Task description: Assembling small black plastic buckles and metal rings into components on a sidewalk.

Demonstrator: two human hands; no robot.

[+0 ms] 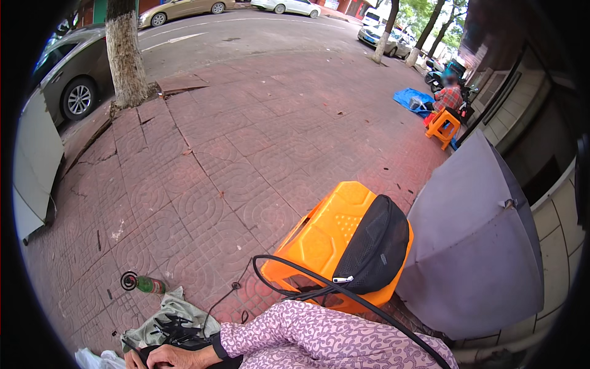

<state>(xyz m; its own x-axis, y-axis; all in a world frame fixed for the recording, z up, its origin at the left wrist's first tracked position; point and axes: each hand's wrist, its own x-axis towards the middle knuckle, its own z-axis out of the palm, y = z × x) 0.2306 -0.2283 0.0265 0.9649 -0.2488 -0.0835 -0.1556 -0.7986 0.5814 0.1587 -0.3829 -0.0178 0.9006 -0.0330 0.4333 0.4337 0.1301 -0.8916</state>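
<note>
At the lower edge my right hand (178, 356) bends over a piece of black material (224, 364), its fingers curled and partly cut off. What it grips, if anything, does not show. Beside it only a bit of my left hand (133, 360) comes into view, close to the same black material; most of its fingers are hidden. Just beyond them a grey-green cloth (147, 332) lies on the paving, with several slim black pieces (176, 330) on top, too small to name. A green bottle (149, 285) lies past the cloth, touching a black coil (129, 280).
An orange stool (335, 212) with a black mesh-sided bag (376, 249) stands right of me, a black cable (301, 267) looping before it. An opened grey umbrella (470, 246) leans by the wall. White plastic (98, 359) lies lower left. Farther off, a person (450, 95) sits near another orange stool (444, 127).
</note>
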